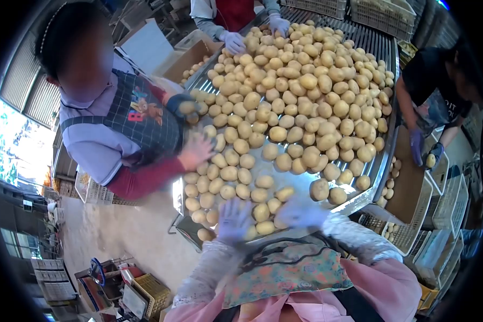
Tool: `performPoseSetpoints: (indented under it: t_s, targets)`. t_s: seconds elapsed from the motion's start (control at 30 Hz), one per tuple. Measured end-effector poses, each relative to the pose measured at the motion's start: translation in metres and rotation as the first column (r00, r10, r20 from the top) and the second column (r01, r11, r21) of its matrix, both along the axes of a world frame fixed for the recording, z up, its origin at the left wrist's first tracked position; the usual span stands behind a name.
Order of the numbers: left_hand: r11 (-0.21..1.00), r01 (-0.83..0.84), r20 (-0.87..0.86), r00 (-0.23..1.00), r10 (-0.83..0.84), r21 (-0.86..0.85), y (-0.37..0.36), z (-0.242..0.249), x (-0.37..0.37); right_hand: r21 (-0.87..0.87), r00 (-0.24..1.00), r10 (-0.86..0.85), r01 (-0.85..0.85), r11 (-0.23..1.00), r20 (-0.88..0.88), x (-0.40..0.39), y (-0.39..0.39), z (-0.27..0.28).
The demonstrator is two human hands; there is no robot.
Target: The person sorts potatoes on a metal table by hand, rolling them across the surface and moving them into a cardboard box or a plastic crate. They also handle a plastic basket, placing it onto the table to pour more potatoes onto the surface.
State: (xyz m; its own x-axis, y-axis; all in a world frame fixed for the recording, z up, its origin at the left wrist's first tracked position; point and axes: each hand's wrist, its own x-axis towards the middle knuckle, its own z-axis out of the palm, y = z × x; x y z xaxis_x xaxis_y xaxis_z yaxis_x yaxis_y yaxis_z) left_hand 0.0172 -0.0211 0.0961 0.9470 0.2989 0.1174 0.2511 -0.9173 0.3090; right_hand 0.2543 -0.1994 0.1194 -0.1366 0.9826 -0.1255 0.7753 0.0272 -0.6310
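Gloved in pale purple, my left hand (234,221) lies over the potatoes at the near edge of the metal table (276,170), fingers spread and pointing away from me. Smeared by motion, my right hand (304,212) is at the same edge, its fingertips right at a yellowish potato (284,194). Several potatoes (261,212) lie between my two hands. Farther back, a large heap of potatoes (322,91) covers most of the slatted table top.
At the left a person in a checked apron (145,121) reaches over the potatoes. Another person's gloved hand (233,43) works at the far end. On the right, someone holds a potato (431,160) near plastic crates (451,204). A cardboard box (196,53) stands back left.
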Motion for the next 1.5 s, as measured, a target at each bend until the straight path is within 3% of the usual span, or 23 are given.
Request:
performPoseSetpoints:
  t_s: [0.07,0.1,0.13,0.27,0.37,0.43,0.57,0.6,0.63,0.7,0.77,0.83,0.87,0.97,1.07,1.13,1.17,1.27,1.3,1.37,1.43,1.47,1.5]
  targets:
    - [0.973,-0.199,0.063,0.979,0.193,0.115,0.031,-0.031,-0.024,0.121,0.873,-0.437,0.420,0.899,0.219,0.044,-0.028,0.020]
    - [0.953,-0.290,-0.035,0.955,0.294,0.090,0.038,-0.026,-0.021,0.524,0.731,-0.681,0.563,0.639,0.045,0.074,-0.061,0.003]
    - [0.951,-0.297,-0.046,0.952,0.301,0.082,0.033,-0.026,-0.014,0.545,0.477,-0.825,0.624,0.560,0.302,0.090,-0.070,-0.012]
    - [0.864,-0.469,-0.127,0.861,0.493,0.182,-0.013,-0.022,0.053,0.263,0.469,-0.761,0.744,0.614,0.448,0.083,-0.030,-0.026]
    - [0.935,-0.298,0.032,0.954,0.298,0.191,-0.036,-0.026,0.058,0.362,0.586,-0.676,0.572,0.736,0.447,0.061,-0.022,-0.043]
    - [0.978,-0.133,0.021,0.990,0.138,-0.159,-0.046,-0.018,0.043,0.420,0.708,-0.564,0.398,0.816,0.425,0.053,-0.026,-0.045]
    - [0.997,-0.071,-0.051,0.996,0.073,0.042,-0.030,-0.003,-0.054,0.440,0.828,-0.410,0.228,0.869,0.382,0.024,-0.047,-0.001]
    - [0.988,-0.126,-0.113,0.984,0.136,0.089,-0.028,0.003,-0.061,0.446,0.823,-0.418,0.230,0.865,0.386,0.037,-0.034,0.007]
    - [0.989,-0.118,-0.112,0.985,0.128,0.090,-0.026,0.002,-0.063,0.095,0.858,-0.433,0.424,0.901,0.276,0.054,-0.018,0.017]
    - [0.911,-0.356,-0.069,0.924,0.376,0.206,-0.022,0.000,-0.060,0.035,0.816,-0.575,0.574,0.818,0.058,0.072,0.003,0.015]
    - [0.918,-0.368,0.073,0.930,0.361,0.146,-0.031,-0.006,-0.035,0.460,0.711,-0.617,0.447,0.767,0.339,0.085,0.048,0.013]
    - [0.949,-0.260,0.347,0.919,0.187,0.179,-0.041,-0.029,-0.004,0.107,0.641,-0.516,0.564,0.819,0.568,0.087,0.084,-0.008]
    - [0.988,-0.116,0.220,0.971,0.091,0.103,-0.047,-0.011,0.012,0.000,0.596,-0.512,0.652,0.758,0.619,0.089,0.105,-0.013]
    - [0.998,0.049,0.077,0.996,-0.052,0.046,-0.068,0.003,0.032,-0.110,0.690,-0.497,0.634,0.765,0.526,0.097,0.114,0.000]
    - [0.980,0.186,-0.003,0.982,-0.187,0.071,-0.056,-0.010,0.017,0.010,0.802,-0.590,0.591,0.806,0.091,0.107,0.078,0.008]
    - [0.997,0.073,-0.111,0.991,-0.075,-0.020,-0.048,0.024,0.010,0.131,0.629,-0.669,0.760,0.637,-0.397,0.091,0.046,0.003]
    - [0.979,0.152,0.146,0.974,-0.172,0.134,-0.036,0.008,-0.008,0.039,0.483,-0.682,0.830,0.557,-0.548,0.079,0.027,0.022]
    - [0.989,0.097,-0.127,0.988,-0.083,0.109,-0.020,0.007,-0.023,0.160,0.354,-0.553,0.916,0.368,-0.755,0.049,-0.047,0.015]
    - [0.988,0.072,-0.122,0.991,-0.056,0.135,-0.017,0.006,-0.026,-0.132,0.081,-0.489,0.913,0.386,-0.869,0.033,-0.082,0.046]
    - [0.991,0.050,-0.078,0.996,-0.041,0.123,-0.007,-0.006,-0.032,-0.203,0.071,-0.656,0.921,0.332,-0.751,0.019,-0.159,0.031]
    - [0.996,0.051,0.029,0.998,-0.053,0.068,-0.003,-0.016,-0.010,-0.482,-0.202,-0.762,0.862,0.159,-0.615,0.002,-0.232,0.047]
    - [0.994,0.091,0.037,0.995,-0.094,0.061,0.003,-0.026,0.005,-0.366,-0.115,-0.799,0.920,0.138,-0.591,-0.006,-0.270,0.034]
    - [0.991,0.127,0.044,0.991,-0.129,0.044,0.005,-0.031,0.015,-0.560,-0.247,-0.851,0.826,0.065,-0.463,-0.014,-0.306,0.033]
